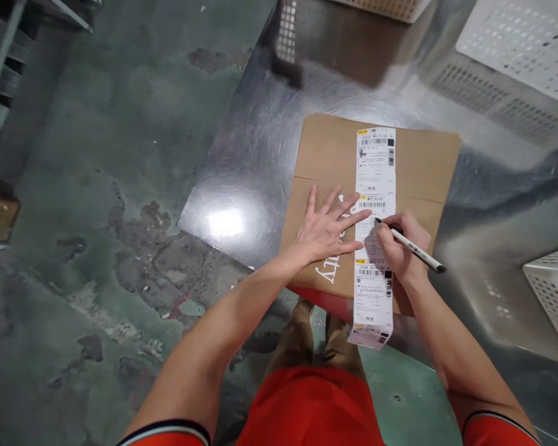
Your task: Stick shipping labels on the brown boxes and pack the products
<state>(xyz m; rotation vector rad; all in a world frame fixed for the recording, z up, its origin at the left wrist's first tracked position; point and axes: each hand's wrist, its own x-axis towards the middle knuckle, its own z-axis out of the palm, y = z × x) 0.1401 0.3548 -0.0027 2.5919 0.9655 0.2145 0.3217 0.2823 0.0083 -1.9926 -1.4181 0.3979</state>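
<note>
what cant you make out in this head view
Head view:
Print on the label strip: too small and blurred to read.
Label strip under the right hand and pen: hidden by them and their shadow.
White lettering on the cardboard sheet: partly covered by the left hand.
White crate: cut off by the top edge.

Passage for a hand: strip of steel tabletop (242,186) left of the flattened cardboard box (320,155), and a band above the box, as far as a blurred dark object (286,68). In the way: left hand (328,226), spread flat on the cardboard; right hand (402,244) gripping a marker (416,249) against the barcode label strip (374,186); white perforated crates (516,49) at upper right and right edge. Past the table's edge, green concrete floor (97,155); far left, dark shelving (0,80).
</note>
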